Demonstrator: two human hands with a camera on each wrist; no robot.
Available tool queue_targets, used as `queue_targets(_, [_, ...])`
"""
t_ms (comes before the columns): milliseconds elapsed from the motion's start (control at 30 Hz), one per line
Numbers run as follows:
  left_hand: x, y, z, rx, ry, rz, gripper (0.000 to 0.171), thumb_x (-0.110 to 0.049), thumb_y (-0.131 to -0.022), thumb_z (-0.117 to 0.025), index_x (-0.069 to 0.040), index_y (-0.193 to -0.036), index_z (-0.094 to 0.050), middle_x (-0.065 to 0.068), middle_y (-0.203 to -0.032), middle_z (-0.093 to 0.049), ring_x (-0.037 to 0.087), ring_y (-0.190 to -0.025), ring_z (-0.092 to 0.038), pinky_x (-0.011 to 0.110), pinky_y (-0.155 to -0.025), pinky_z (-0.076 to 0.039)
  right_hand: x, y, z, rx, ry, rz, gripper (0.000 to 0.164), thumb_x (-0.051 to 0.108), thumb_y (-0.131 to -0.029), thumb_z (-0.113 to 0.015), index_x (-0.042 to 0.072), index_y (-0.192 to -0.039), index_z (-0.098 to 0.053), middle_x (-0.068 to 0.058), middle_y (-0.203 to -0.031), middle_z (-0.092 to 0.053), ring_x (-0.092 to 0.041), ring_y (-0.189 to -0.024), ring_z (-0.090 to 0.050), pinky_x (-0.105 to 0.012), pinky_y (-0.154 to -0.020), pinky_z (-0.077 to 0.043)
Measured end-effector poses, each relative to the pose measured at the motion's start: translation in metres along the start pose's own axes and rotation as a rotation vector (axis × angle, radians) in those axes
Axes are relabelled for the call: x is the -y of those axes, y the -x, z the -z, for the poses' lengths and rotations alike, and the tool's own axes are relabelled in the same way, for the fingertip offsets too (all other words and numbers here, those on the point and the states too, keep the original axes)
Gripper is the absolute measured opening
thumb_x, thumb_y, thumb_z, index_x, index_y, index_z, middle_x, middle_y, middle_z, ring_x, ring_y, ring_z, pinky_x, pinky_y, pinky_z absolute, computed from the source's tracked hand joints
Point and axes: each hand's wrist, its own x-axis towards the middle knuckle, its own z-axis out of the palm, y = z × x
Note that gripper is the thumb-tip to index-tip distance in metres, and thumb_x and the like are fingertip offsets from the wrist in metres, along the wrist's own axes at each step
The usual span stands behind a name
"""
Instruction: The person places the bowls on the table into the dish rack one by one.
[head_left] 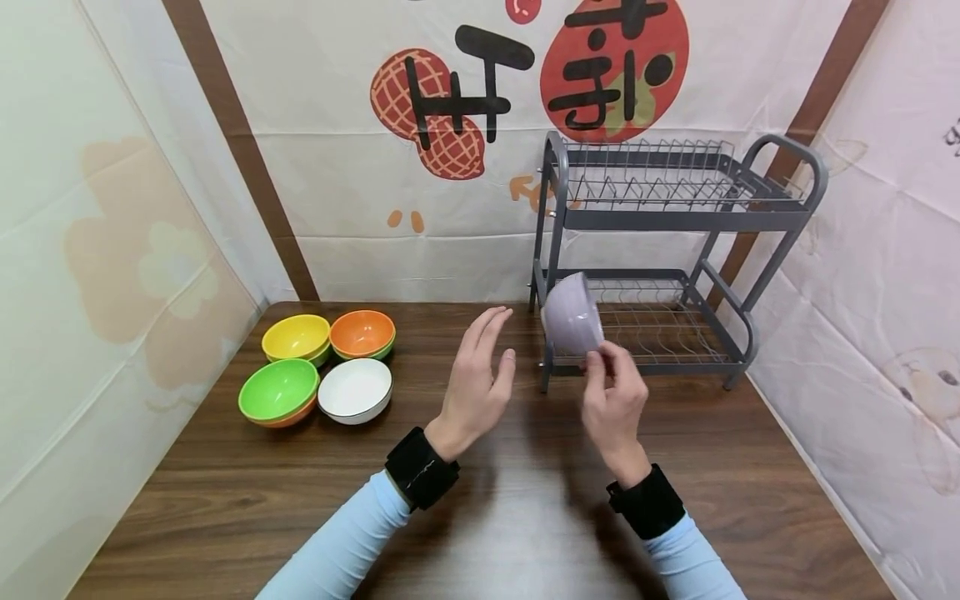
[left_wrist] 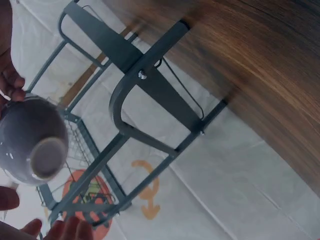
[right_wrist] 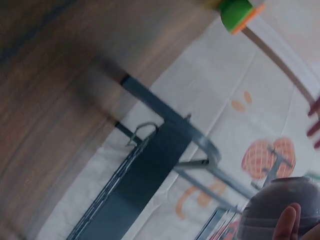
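Observation:
A lilac-grey bowl (head_left: 572, 315) is tipped on its side in the air, in front of the left end of the dish rack (head_left: 645, 220). My right hand (head_left: 615, 405) pinches its lower rim between thumb and fingers. The left wrist view shows the foot ring of the bowl (left_wrist: 37, 137) facing that camera. To the left of the bowl, my left hand (head_left: 477, 377) is raised over the table with fingers extended and nothing in it. In the right wrist view a thumb lies against the side of the bowl (right_wrist: 280, 207).
At the table's left lie small stacks of bowls: a yellow bowl (head_left: 296, 336), an orange bowl (head_left: 362, 333) and a green bowl (head_left: 278, 390) on top, beside a white bowl (head_left: 356, 389). The two-tier rack stands at the back right of the wooden table (head_left: 510, 533), near the cloth walls.

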Motion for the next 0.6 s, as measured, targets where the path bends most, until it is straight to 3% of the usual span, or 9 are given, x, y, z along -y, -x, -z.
queue_targets(100, [0.001,-0.002,-0.009,0.081,-0.012,0.051,0.055,-0.003,-0.098,-0.058,0.000,-0.153,-0.050,0.015,-0.153,-0.050,0.027,-0.143,-0.046,0.041,-0.119,-0.034,-0.004,-0.014,0.003,-0.068,-0.013,-0.126,0.010,-0.005,-0.102,-0.062,-0.011,-0.109,-0.067,-0.020,-0.086,-0.070,-0.029,-0.071,-0.066,-0.014,-0.065,-0.047])
queue_targets(300, [0.004,-0.005,-0.030,0.218,-0.068,0.061,0.051,-0.004,-0.099,-0.056,0.001,-0.150,-0.053,0.015,-0.151,-0.052,0.029,-0.133,-0.054,0.047,-0.111,-0.043,-0.025,-0.044,0.005,-0.071,-0.083,-0.391,0.021,0.002,-0.109,-0.055,-0.015,-0.119,-0.063,-0.031,-0.095,-0.069,-0.026,-0.073,-0.068,-0.019,-0.065,-0.053])
queue_targets(600, [0.018,-0.001,-0.053,0.395,-0.217,0.107,0.055,-0.005,-0.100,-0.059,-0.001,-0.154,-0.050,0.014,-0.162,-0.039,0.033,-0.129,-0.056,0.051,-0.094,-0.051,-0.074,-0.083,-0.020,-0.025,-0.257,-0.803,0.030,0.012,-0.109,-0.057,-0.011,-0.126,-0.064,-0.022,-0.097,-0.067,-0.015,-0.069,-0.070,-0.022,-0.064,-0.058])
